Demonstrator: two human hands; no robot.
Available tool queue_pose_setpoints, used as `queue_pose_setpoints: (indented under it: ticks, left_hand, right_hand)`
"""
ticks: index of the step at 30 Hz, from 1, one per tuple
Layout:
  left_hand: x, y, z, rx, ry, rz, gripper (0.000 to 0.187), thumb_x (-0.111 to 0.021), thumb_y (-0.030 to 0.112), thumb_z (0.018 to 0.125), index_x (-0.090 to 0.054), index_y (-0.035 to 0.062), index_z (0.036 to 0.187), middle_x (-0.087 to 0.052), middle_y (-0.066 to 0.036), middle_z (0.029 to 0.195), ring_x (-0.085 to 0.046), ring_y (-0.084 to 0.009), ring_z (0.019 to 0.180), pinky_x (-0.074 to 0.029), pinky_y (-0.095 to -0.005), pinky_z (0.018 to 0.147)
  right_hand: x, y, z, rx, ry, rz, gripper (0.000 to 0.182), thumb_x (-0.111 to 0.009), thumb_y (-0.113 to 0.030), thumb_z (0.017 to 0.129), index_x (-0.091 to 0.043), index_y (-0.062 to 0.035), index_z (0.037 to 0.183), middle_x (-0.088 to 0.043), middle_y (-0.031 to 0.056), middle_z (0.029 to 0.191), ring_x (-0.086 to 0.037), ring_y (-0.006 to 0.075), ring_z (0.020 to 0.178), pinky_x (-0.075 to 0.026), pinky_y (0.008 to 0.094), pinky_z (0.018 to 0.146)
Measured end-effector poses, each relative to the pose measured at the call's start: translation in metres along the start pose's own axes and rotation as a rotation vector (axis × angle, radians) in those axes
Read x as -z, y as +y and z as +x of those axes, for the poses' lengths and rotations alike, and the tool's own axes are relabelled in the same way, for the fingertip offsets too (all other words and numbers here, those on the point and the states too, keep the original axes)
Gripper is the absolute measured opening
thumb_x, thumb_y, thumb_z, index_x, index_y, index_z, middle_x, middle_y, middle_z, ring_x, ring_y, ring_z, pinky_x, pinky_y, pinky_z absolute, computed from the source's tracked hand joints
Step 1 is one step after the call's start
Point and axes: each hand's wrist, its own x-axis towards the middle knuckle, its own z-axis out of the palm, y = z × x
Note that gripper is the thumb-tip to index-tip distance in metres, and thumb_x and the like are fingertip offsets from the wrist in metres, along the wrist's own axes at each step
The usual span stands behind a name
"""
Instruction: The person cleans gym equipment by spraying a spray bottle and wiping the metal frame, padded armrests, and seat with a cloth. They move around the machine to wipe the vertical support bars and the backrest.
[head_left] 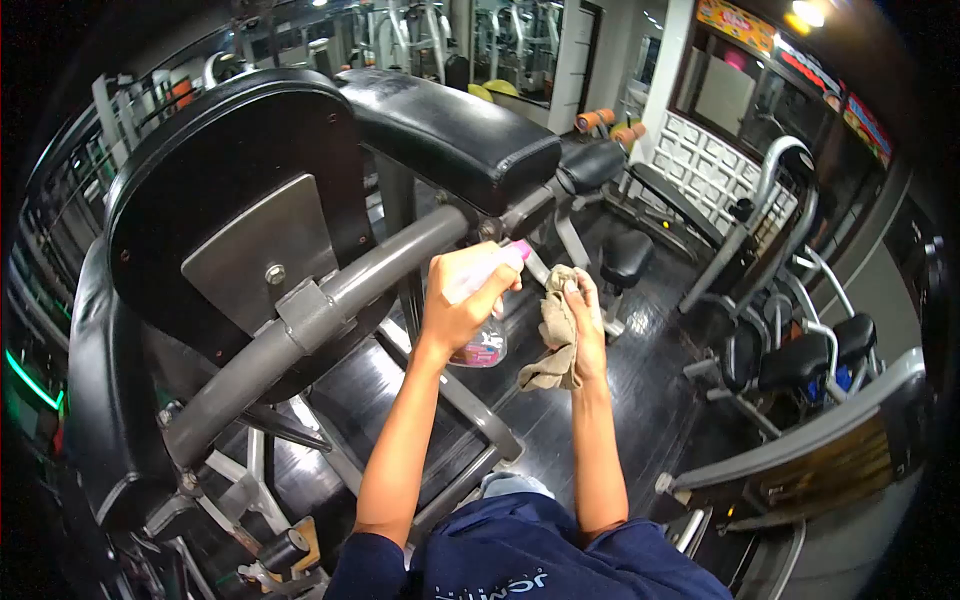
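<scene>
My left hand (pixel 465 295) is wrapped round the neck of a clear spray bottle (pixel 484 345) with a pink nozzle (pixel 519 250). The bottle's lower part, with a pink label, shows beneath the fingers. In my right hand (pixel 590 325) is a crumpled beige cloth (pixel 555 335), pinched between thumb and fingers and hanging down. The nozzle points toward the cloth, with a small gap between them. Just beyond both hands is a gym machine with a black padded bench (pixel 460 125) and a grey tube frame (pixel 370 270).
At the left stands the machine's large black backrest (pixel 230 220), close to my left arm. A small black seat (pixel 626 258) is ahead on the dark floor (pixel 640 400). More exercise machines (pixel 790 350) line the right side, near a white brick-patterned wall (pixel 715 165).
</scene>
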Motion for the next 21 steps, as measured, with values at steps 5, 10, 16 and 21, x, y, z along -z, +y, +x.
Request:
queue_pose_setpoints:
  ticks: [5,10,16,21]
  left_hand:
    - [-0.018,-0.005,-0.030,0.142,-0.078,-0.333,0.026,-0.061,0.020,0.094,-0.068,-0.0043,0.087,-0.066,-0.008,0.075,-0.059,-0.0104,0.056,-0.048,-0.0234,0.051]
    - [-0.042,-0.005,-0.052,0.214,-0.087,-0.468,0.026,-0.058,0.019,0.097,-0.066,-0.0055,0.095,-0.065,-0.010,0.079,-0.059,-0.0109,0.056,-0.048,-0.0231,0.050]
    - [-0.060,-0.035,-0.054,0.273,-0.153,-0.284,0.029,-0.056,0.023,0.095,-0.063,-0.0048,0.092,-0.066,-0.014,0.081,-0.061,-0.0149,0.050,-0.050,-0.0247,0.049]
    - [-0.081,-0.066,-0.036,0.324,-0.108,-0.246,0.028,-0.054,0.022,0.096,-0.062,-0.0047,0.090,-0.066,-0.014,0.080,-0.060,-0.0144,0.050,-0.049,-0.0245,0.049]
  right_hand:
    - [0.045,-0.014,-0.020,0.045,0.119,-0.118,0.029,-0.053,-0.035,0.101,-0.052,-0.0182,0.124,-0.063,-0.0015,0.089,-0.058,0.0068,0.065,-0.041,0.0200,0.047]
    - [0.088,-0.029,-0.038,-0.131,0.187,0.094,0.036,-0.055,-0.034,0.097,-0.061,-0.0073,0.120,-0.069,0.0052,0.101,-0.068,0.0142,0.080,-0.055,0.0247,0.064]
    - [0.106,-0.033,-0.036,-0.178,0.054,0.372,0.048,-0.058,-0.027,0.091,-0.054,0.0025,0.128,-0.067,0.0157,0.111,-0.067,0.0300,0.101,-0.058,0.0331,0.078]
    - [0.132,-0.028,-0.002,-0.178,-0.080,0.327,0.063,-0.061,-0.018,0.084,-0.042,0.0004,0.141,-0.061,0.0175,0.124,-0.061,0.0314,0.115,-0.054,0.0432,0.094]
